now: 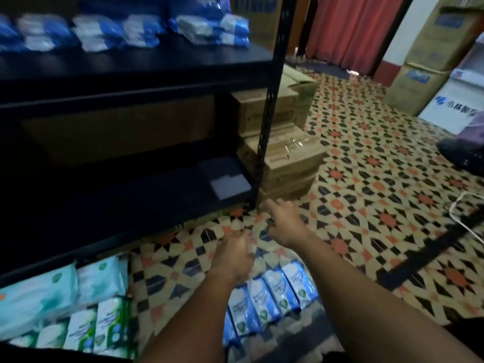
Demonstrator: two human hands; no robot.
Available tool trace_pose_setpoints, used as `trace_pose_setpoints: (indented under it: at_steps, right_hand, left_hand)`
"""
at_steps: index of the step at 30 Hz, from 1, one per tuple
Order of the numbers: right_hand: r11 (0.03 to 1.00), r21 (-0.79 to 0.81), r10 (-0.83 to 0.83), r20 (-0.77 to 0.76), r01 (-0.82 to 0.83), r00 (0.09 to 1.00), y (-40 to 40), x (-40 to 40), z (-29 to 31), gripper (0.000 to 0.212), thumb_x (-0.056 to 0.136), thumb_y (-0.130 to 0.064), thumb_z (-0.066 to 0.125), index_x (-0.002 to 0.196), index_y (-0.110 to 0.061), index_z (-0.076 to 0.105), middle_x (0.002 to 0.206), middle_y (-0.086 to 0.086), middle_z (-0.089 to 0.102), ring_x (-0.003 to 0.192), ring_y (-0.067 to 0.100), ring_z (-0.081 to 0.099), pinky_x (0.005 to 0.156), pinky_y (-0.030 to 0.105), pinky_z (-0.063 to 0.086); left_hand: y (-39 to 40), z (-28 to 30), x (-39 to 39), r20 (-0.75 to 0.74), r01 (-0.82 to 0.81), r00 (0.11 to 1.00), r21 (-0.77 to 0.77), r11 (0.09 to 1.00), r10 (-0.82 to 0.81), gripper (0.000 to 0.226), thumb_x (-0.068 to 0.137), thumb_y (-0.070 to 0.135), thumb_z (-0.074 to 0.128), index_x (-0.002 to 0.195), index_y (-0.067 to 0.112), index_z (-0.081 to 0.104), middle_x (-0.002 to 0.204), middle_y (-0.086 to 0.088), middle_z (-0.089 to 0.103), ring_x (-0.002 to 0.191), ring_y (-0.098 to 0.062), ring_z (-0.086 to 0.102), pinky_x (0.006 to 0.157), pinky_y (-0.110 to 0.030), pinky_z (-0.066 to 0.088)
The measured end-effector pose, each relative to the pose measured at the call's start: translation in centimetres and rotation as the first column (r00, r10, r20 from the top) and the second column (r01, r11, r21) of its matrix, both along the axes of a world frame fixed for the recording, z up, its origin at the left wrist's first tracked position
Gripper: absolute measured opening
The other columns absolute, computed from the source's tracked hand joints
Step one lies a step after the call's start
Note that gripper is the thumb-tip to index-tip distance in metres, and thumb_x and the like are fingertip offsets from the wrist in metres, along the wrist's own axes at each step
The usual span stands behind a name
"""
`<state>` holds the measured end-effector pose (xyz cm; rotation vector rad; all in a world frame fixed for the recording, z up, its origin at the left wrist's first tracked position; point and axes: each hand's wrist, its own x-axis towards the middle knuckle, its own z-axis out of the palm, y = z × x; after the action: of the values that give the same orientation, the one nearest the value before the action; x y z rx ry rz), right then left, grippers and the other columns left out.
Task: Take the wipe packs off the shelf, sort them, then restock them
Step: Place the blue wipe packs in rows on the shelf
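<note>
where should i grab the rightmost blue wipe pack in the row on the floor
Pinch the rightmost blue pack across its narrow width from above. Its right edge faces bare tiled floor; its left side abuts the next pack. Both hands, left and right, look free.

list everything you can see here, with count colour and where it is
shelf rack: one, black, left half of the view
blue wipe packs: a row of about five, blue and white, on the floor under the forearms
green wipe packs: several, green and white, floor at lower left
pale teal packs: at least two, floor by the rack
blue and white packs: many, blurred, on the top shelf
cardboard boxes: a stack, brown, right of the rack
curtain: one, red, at the back
left hand: open, above the floor
right hand: open, reaching forward
</note>
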<state>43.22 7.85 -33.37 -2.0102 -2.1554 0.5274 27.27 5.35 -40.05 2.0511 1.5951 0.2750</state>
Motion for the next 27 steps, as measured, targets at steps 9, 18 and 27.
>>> trace_pose_setpoints:
  at_steps: [9, 18, 27]
  right_hand:
    - [0.847, -0.511, 0.313, 0.265, -0.143, 0.912, -4.2, 8.2, -12.8, 0.108, 0.079, -0.007, 0.076, 0.16, -0.033, 0.009, 0.166, 0.007, 0.008, 0.153, 0.033, 0.002, 0.119, 0.054, 0.023]
    - [0.897, -0.405, 0.319, 0.313, -0.178, 0.894, -5.6, 9.8, -19.9, 0.122, 0.082, -0.036, 0.077, 0.158, -0.027, -0.018, 0.167, 0.0, 0.004, 0.154, 0.031, -0.008, 0.122, 0.052, 0.006]
    - [0.941, -0.279, 0.288, 0.36, -0.192, 0.887, -5.7, 10.2, -19.1, 0.129, 0.071, -0.037, 0.074, 0.157, -0.017, -0.02, 0.146, 0.004, 0.028, 0.142, 0.028, 0.024, 0.118, 0.065, 0.008]
  left_hand:
    - [-4.2, -10.0, 7.6, -0.287, 0.141, 0.921, -0.385, 0.912, -0.264, 0.133, 0.074, 0.066, 0.076, 0.159, 0.016, -0.012, 0.166, -0.015, 0.002, 0.153, -0.038, -0.002, 0.123, -0.053, 0.009]
    - [-5.0, -14.8, 11.4, -0.4, 0.141, 0.897, -0.141, 0.98, -0.187, 0.144, 0.066, 0.074, 0.074, 0.156, -0.002, -0.009, 0.152, -0.024, 0.03, 0.138, -0.041, 0.032, 0.121, -0.053, 0.012]
    - [-4.8, -16.5, 10.8, -0.332, 0.191, 0.928, 0.028, 0.981, -0.171, 0.143, 0.049, 0.086, 0.069, 0.153, -0.005, 0.029, 0.129, -0.019, 0.053, 0.122, -0.039, 0.049, 0.122, -0.055, 0.021]
